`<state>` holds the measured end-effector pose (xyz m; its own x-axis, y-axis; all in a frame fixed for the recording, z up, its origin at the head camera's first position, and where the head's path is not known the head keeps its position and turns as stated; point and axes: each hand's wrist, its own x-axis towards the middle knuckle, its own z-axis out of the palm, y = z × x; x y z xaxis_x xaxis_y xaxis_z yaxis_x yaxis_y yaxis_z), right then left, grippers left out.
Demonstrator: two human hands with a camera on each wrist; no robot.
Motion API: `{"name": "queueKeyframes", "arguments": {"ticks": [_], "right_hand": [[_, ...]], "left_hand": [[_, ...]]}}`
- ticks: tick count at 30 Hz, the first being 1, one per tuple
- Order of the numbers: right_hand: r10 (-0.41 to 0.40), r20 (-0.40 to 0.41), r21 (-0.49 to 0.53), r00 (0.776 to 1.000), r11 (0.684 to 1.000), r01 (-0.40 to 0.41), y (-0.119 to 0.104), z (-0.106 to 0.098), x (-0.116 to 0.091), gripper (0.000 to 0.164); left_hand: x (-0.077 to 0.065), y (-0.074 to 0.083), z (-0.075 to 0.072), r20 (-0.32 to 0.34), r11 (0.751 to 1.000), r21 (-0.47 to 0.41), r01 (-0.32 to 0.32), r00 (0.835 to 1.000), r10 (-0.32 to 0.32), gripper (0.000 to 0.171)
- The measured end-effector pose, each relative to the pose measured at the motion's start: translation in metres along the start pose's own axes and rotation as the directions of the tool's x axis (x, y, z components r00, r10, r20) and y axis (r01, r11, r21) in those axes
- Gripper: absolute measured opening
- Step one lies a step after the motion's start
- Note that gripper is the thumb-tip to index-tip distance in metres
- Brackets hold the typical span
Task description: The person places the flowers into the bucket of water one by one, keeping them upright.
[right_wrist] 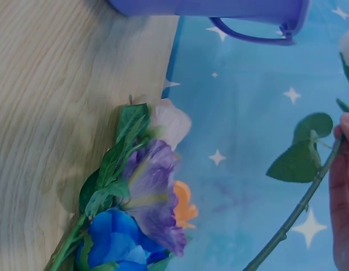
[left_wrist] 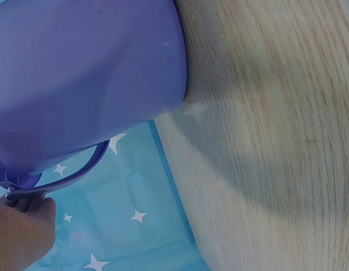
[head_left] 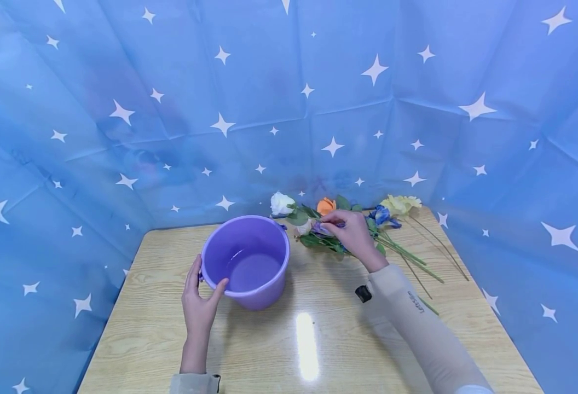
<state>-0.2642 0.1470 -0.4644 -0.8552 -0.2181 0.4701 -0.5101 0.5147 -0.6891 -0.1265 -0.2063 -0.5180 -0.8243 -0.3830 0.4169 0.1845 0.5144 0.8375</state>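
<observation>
A purple bucket (head_left: 264,294) stands upright on the table, its inside bare. My left hand (head_left: 199,303) holds its near left rim, thumb over the edge and fingers along the outer side by the handle (left_wrist: 78,175). My right hand (head_left: 350,232) pinches the green stem (right_wrist: 301,209) of a white rose (head_left: 282,203), just below the bloom. That rose is raised above the other flowers, its head pointing towards the bucket. Beneath the hand lie a purple flower (right_wrist: 152,192), a blue flower (right_wrist: 121,240), a pale pink bloom (head_left: 302,226) and an orange flower (head_left: 325,206).
A yellow flower (head_left: 401,204) and a blue-violet flower (head_left: 381,215) lie at the table's back right, with several stems (head_left: 412,254) reaching towards the right edge. A blue curtain (head_left: 269,137) with white stars hangs behind and beside the wooden table (head_left: 141,328).
</observation>
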Motion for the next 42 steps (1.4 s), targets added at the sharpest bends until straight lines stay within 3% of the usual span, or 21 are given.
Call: {"name": "queueKeyframes", "arguments": {"ticks": [18,37,42], "right_hand": [[-0.058,-0.02,0.025,0.998,0.998,0.058,-0.02,0.009,0.014,0.01],[-0.113,0.024,0.096,0.993,0.989,0.111,-0.054,0.025,0.031,0.01],[-0.145,0.034,0.098,0.989,0.985,0.141,-0.065,0.03,0.037,0.011]], "left_hand": [[-0.001,0.002,0.0,0.007,1.0,0.002,0.02,1.0,-0.02,0.083],[-0.001,0.0,0.001,-0.002,1.0,-0.024,0.019,1.0,-0.019,0.082],[-0.001,0.007,0.001,-0.012,0.999,-0.038,0.025,1.0,-0.026,0.081]]}}
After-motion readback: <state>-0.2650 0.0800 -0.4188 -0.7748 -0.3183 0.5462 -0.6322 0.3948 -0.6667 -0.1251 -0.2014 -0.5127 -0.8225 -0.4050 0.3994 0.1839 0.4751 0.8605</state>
